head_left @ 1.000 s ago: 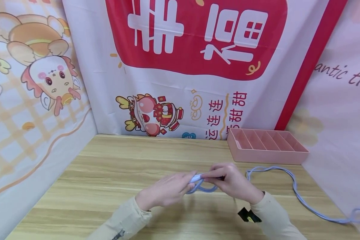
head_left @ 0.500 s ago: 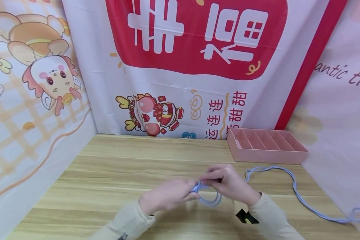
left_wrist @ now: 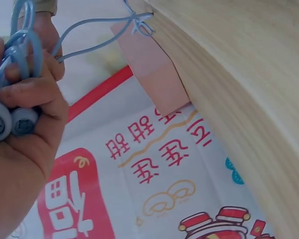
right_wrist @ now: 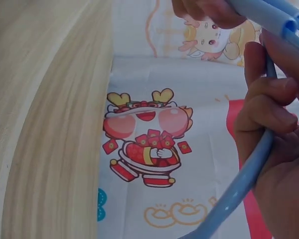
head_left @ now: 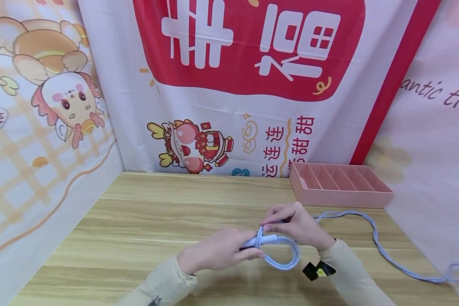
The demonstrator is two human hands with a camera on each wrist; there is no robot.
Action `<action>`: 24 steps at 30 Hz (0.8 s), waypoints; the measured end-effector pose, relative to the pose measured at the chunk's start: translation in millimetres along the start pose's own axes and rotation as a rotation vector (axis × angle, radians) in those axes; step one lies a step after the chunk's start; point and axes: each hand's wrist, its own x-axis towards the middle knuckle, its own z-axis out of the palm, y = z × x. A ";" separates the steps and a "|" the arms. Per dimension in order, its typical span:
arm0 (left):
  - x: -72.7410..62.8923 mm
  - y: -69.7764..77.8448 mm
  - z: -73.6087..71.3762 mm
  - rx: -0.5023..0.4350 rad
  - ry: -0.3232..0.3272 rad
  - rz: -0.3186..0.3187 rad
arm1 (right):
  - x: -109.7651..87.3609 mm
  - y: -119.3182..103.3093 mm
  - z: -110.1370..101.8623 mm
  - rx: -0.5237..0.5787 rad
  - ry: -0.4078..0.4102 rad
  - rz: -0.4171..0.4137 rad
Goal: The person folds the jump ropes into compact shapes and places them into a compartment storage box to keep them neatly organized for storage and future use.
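A light-blue jump rope (head_left: 296,259) is bunched up above the table between my hands. Its two handles (head_left: 269,239) lie side by side, and their round ends (left_wrist: 24,121) stick out of the fist in the left wrist view. My left hand (head_left: 219,250) grips these handles, thumb toward the cord. A turn of cord (head_left: 259,238) goes round the handles, while a wider loop hangs to their right. My right hand (head_left: 296,224) pinches the cord just above the handles. In the right wrist view, cord (right_wrist: 234,199) also passes through the right hand's curled fingers.
The rope's doubled tail (head_left: 380,246) snakes over the wooden table (head_left: 168,199) to a small loop (head_left: 458,274) at the right edge. A pink divided box (head_left: 344,199) stands at the back right. Printed cloth walls (head_left: 130,106) enclose the table.
The cord has been brought round the handles, and the hanging loop has swung out to the right. My left hand has shifted slightly right; the right hand stays near the handles.
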 end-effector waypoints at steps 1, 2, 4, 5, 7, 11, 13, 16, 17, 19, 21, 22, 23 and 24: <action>1.1 -1.0 -0.7 -0.031 0.014 -0.004 | -0.4 0.7 -1.5 0.006 0.005 0.014; 1.9 -1.9 -1.4 -0.056 0.029 -0.009 | -0.8 2.0 -2.7 0.007 0.012 0.026; 2.9 -3.6 -2.8 -0.108 0.058 -0.021 | -1.4 4.2 -4.5 0.021 0.022 0.044; 3.0 -4.1 -3.7 -0.133 0.071 -0.028 | -1.8 5.1 -5.2 0.035 0.024 0.051; 3.4 -3.8 -5.6 -0.204 0.092 -0.039 | -2.5 6.4 -6.0 0.066 0.025 0.057; 3.1 1.3 -10.4 -0.349 0.166 -0.098 | -2.6 6.5 -3.9 0.130 0.030 0.030; 3.0 5.1 -13.1 -0.398 0.214 -0.137 | -2.2 4.9 -1.0 0.098 0.044 0.005; 2.9 9.5 -15.7 -0.429 0.273 -0.196 | -1.6 2.2 4.3 0.010 0.077 -0.036; 3.1 10.2 -15.9 -0.427 0.288 -0.209 | -1.5 1.4 6.1 -0.023 0.086 -0.040; 3.6 11.2 -15.7 -0.417 0.316 -0.229 | -0.9 -0.6 9.4 -0.065 0.102 -0.032; 4.3 10.8 -14.7 -0.398 0.349 -0.245 | -0.6 -0.5 12.2 -0.083 0.105 -0.010; 4.4 10.5 -14.1 -0.394 0.362 -0.255 | -1.0 -0.3 13.5 -0.060 0.099 0.014; 4.3 10.2 -13.7 -0.414 0.368 -0.270 | -1.5 -0.2 14.8 -0.046 0.091 0.041; 4.1 10.1 -13.3 -0.443 0.375 -0.283 | -2.1 0.5 15.9 -0.040 0.084 0.058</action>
